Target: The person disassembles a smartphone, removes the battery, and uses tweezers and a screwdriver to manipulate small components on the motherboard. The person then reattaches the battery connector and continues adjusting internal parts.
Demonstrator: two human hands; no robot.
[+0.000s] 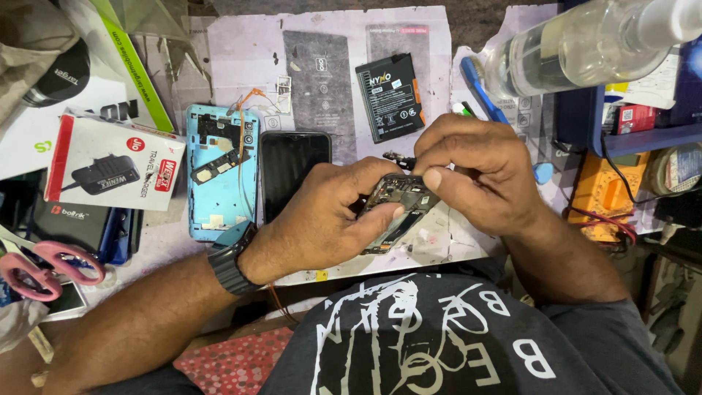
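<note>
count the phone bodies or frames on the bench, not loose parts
3. A blue phone frame lies left of centre, a black phone lies face up just right of it, and a dark opened phone is held in the left hand and right hand. Clutter may hide others.

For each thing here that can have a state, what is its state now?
phone board: held in both hands, bare parts showing
left hand: gripping the board
right hand: pinching its top edge
blue phone frame: opened, lying flat
black phone: screen dark
battery: taken out, lying loose
pink scissors: closed
</note>
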